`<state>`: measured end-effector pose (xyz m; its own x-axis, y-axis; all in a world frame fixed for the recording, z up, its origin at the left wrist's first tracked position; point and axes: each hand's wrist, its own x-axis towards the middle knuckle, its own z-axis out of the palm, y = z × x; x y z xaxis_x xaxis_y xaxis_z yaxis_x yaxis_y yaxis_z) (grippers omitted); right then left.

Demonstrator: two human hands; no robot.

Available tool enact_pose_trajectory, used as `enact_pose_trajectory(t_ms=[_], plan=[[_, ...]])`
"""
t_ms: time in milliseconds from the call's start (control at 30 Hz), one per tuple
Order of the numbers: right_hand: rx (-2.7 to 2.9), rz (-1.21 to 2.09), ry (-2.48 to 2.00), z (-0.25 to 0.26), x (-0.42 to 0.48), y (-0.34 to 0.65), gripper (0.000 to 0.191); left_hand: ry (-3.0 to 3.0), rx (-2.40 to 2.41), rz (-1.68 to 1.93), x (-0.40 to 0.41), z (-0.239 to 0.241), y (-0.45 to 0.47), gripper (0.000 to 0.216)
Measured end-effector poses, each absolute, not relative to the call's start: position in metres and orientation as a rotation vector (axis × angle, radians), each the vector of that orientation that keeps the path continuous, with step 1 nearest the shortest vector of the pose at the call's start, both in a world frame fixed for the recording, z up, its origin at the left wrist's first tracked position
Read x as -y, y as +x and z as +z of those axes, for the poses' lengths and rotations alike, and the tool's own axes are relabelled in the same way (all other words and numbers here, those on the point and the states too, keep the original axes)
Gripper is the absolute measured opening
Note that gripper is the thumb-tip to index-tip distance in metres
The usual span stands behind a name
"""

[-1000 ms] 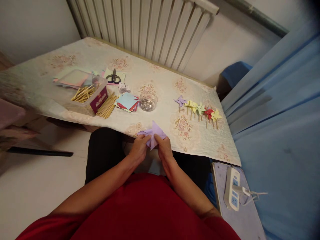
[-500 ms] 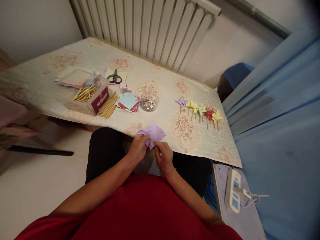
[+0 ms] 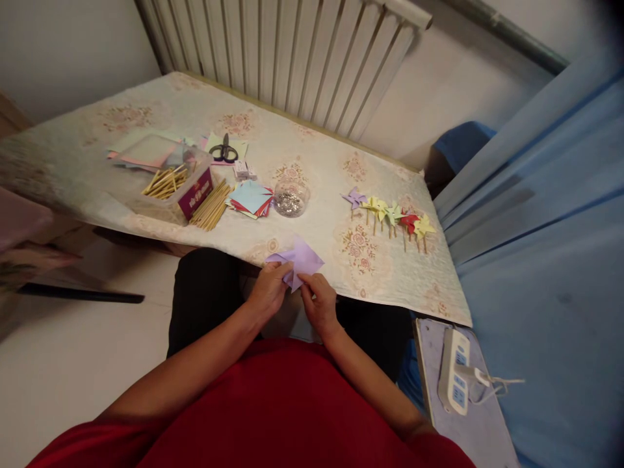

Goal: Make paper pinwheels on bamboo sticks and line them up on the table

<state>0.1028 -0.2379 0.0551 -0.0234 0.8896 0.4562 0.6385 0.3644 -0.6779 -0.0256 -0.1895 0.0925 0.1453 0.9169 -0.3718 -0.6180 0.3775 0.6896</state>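
Observation:
A purple paper pinwheel (image 3: pixel 305 257), partly folded, is held over the front edge of the table. My left hand (image 3: pixel 269 286) is closed on its left side, with the thumb lying over folded paper. My right hand (image 3: pixel 319 299) pinches at the lower right edge of the same paper; the exact spot between those fingertips is hidden. Just beyond it stands a clear round container (image 3: pixel 291 198) with small shiny metal pieces. A stack of cut paper squares (image 3: pixel 251 197), light blue on top, lies to its left.
Finished pinwheels (image 3: pixel 390 213) on sticks lie in a row at the right. Wooden sticks (image 3: pixel 210 207) sit beside a clear plastic box (image 3: pixel 146 209). Black-handled scissors (image 3: pixel 224 152) rest on paper farther back. A power strip (image 3: pixel 454 372) is at lower right.
My right hand has shifted slightly to the left and up along the edge of the purple paper. My left hand and the pinwheel stay almost still.

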Motion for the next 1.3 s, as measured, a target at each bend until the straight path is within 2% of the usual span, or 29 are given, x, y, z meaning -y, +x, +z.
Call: enact_pose_trajectory(t_ms=[100, 267, 400, 1300], plan=[[1.593, 0.487, -1.369, 0.061, 0.235, 0.099, 0.020, 0.430, -0.840, 1.144, 0.190, 0.093, -0.025, 0.018], [1.164, 0.880, -1.418, 0.077, 0.230, 0.086, 0.018, 0.472, -0.859, 1.136, 0.191, 0.095, -0.025, 0.016], [0.950, 1.006, -1.454, 0.089, 0.227, 0.078, 0.017, 0.539, -0.876, 1.149, 0.191, 0.092, -0.024, 0.017], [0.868, 0.991, -1.561, 0.082, 0.218, 0.071, 0.014, 0.604, -0.918, 1.172, 0.191, 0.081, -0.023, 0.022]])
